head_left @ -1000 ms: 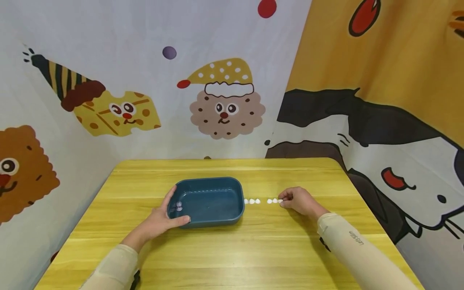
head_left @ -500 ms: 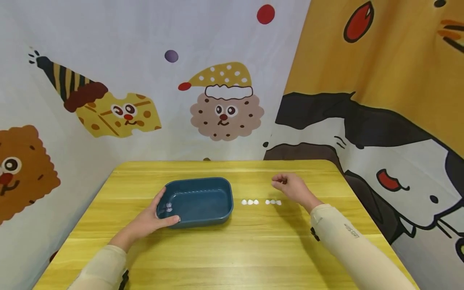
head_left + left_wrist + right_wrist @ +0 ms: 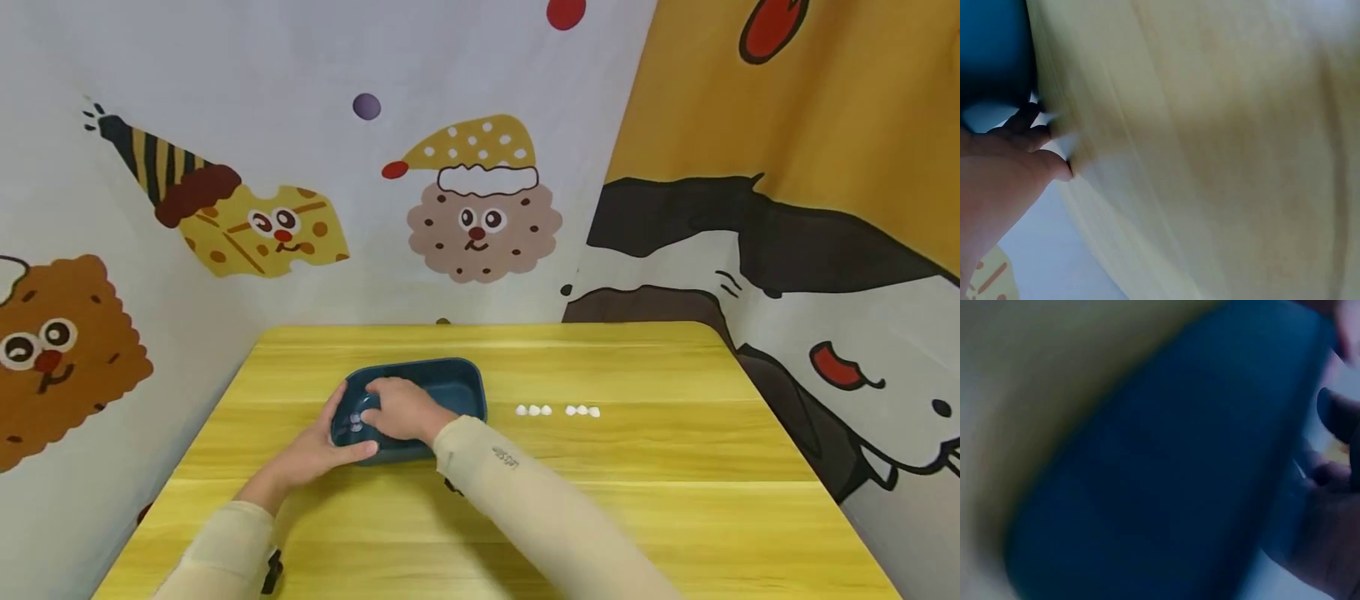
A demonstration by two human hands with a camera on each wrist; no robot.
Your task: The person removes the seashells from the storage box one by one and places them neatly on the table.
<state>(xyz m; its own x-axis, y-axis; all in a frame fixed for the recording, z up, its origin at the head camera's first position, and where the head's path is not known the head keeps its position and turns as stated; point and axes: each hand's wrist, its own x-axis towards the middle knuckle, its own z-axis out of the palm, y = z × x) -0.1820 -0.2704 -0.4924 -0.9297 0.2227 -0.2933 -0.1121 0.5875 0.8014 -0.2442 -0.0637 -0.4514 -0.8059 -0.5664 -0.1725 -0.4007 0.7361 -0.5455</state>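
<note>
A dark blue rectangular tray (image 3: 459, 394) stands on the table, gripped at its left end by my left hand (image 3: 309, 451), thumb along the front wall. Two small pale purple pieces (image 3: 356, 422) lie inside near that end. Over them reaches my right hand (image 3: 405, 410), thumb and forefinger apart, with nothing visible between them. Right of the tray, small white pieces form one row in two groups of three, a nearer group (image 3: 534, 410) and a farther group (image 3: 582, 411). Blur fills the right wrist view, where the tray (image 3: 1166, 469) takes up the middle.
The yellow wood-grain table (image 3: 637, 500) extends around the tray on all sides. A curtain (image 3: 480, 75) printed with cartoon figures hangs behind the table's far edge.
My right hand has let go of the last white piece, lifted, and crossed left into the tray. With my left hand on it, the tray has slid left, away from the white row.
</note>
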